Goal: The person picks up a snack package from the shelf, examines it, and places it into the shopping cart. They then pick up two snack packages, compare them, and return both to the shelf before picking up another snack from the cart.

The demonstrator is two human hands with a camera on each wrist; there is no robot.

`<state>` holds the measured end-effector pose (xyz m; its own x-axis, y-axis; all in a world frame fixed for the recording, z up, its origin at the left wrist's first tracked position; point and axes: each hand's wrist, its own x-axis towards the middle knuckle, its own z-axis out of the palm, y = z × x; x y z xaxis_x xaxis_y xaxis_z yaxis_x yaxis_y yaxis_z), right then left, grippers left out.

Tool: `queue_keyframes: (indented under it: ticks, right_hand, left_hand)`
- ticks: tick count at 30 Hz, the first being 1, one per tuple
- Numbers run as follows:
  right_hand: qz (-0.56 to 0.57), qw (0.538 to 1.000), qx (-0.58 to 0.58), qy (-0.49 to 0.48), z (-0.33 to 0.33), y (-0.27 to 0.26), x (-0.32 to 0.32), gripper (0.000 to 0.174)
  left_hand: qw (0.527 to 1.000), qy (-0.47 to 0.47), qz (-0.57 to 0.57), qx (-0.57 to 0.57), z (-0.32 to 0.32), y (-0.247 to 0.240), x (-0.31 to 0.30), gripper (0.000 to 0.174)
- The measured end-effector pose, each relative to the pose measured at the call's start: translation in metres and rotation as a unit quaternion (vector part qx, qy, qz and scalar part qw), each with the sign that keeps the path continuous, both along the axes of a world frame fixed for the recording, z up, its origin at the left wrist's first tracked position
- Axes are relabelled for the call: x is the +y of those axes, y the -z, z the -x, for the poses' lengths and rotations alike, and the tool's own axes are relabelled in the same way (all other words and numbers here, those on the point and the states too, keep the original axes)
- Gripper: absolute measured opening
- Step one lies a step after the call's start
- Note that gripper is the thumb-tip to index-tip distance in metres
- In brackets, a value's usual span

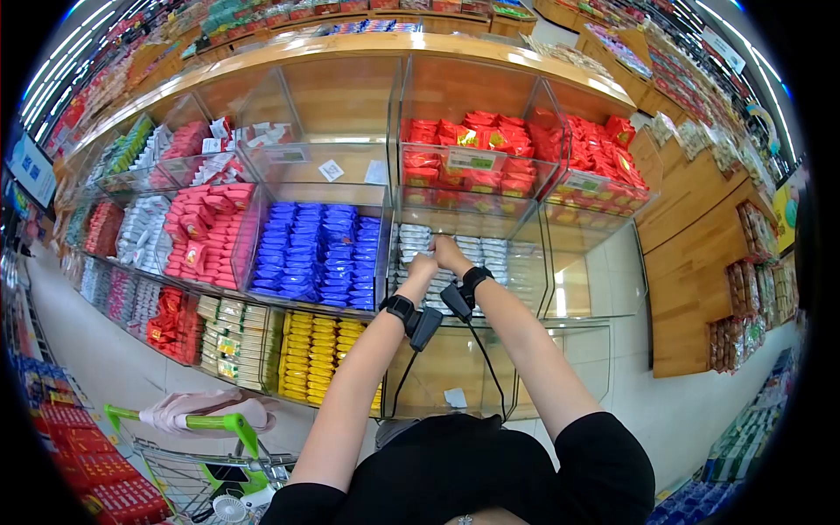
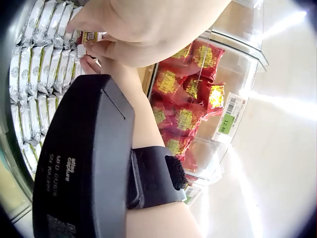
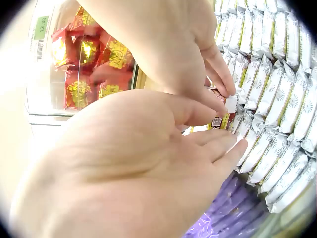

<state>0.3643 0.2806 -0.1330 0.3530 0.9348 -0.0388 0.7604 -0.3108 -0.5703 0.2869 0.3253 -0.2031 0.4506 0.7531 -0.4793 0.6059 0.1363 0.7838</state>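
Note:
Both hands meet above white packets (image 1: 492, 254) in a clear bin. A small dark-red and white packet (image 2: 90, 37) (image 3: 218, 122) is between them. The left hand (image 1: 423, 266) (image 2: 153, 29) (image 3: 168, 44) pinches its white end with thumb and fingertip. The right hand (image 1: 450, 254) (image 3: 138, 163) holds the packet between its thumb and fairly straight fingers; in the left wrist view the right fingers (image 2: 90, 65) show partly behind the left hand. The hands cover part of the packet.
Blue packets (image 1: 302, 254) fill the bin to the left, with yellow ones (image 1: 315, 350) below it. Red packets (image 1: 477, 144) lie in bins behind clear panels with price tags (image 1: 472, 159). A cart (image 1: 219, 424) stands at the lower left. Purple packets (image 3: 230, 203) show beside the white ones.

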Motion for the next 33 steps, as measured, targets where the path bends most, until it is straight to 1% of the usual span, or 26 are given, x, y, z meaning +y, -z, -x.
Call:
queue_keyframes:
  ticks: [2,4,6,9,12,15,19,21,25,27,30,31,33]
  right_hand:
    - [0.005,1.0,0.016,0.011,0.003,-0.004,0.0,0.029]
    - [0.011,0.999,0.032,0.021,0.005,-0.005,-0.001,0.03]
    - [-0.006,0.997,0.066,0.047,0.007,-0.006,-0.001,0.029]
    - [-0.002,0.993,0.099,0.062,0.008,-0.008,-0.001,0.027]
    - [-0.018,0.993,0.112,0.037,0.004,-0.003,-0.001,0.026]
    - [-0.016,0.991,0.128,0.044,0.003,0.004,-0.001,0.026]
    - [0.005,0.991,0.125,0.054,0.003,0.006,0.0,0.025]
    - [0.045,0.992,0.107,0.055,0.001,0.007,0.002,0.023]
    - [0.025,0.992,0.106,0.065,-0.001,0.013,0.005,0.023]
    - [0.011,0.997,0.063,0.045,-0.002,0.019,0.006,0.024]
    - [0.002,0.996,0.075,0.056,-0.003,0.025,0.006,0.024]
    - [0.002,0.996,0.075,0.055,-0.003,0.026,0.006,0.024]
    - [0.009,0.999,0.032,0.035,0.001,0.015,0.001,0.021]
  left_hand:
    - [1.0,-0.002,-0.003,0.005,-0.007,0.027,0.006,0.043]
    - [1.0,-0.026,-0.001,0.0,-0.008,0.042,0.008,0.047]
    - [1.0,-0.03,-0.002,0.003,-0.007,0.036,0.007,0.048]
    - [1.0,-0.028,-0.004,0.008,-0.003,0.025,0.004,0.048]
    - [1.0,-0.024,-0.003,0.014,-0.001,0.018,0.001,0.049]
    - [1.0,-0.021,-0.002,0.018,0.0,0.013,-0.001,0.049]
    - [1.0,-0.016,0.0,0.022,0.001,0.013,-0.001,0.05]
    - [1.0,-0.015,0.001,0.024,0.0,0.012,-0.001,0.051]
    - [1.0,-0.005,0.001,0.031,0.0,0.005,-0.003,0.051]
    - [0.999,-0.002,0.003,0.034,0.001,0.002,-0.004,0.052]
    - [0.999,0.003,0.003,0.037,0.001,0.0,-0.004,0.052]
    - [0.999,0.021,-0.001,0.041,0.002,-0.001,-0.002,0.055]
    - [0.998,0.037,-0.006,0.045,0.005,-0.007,0.001,0.058]
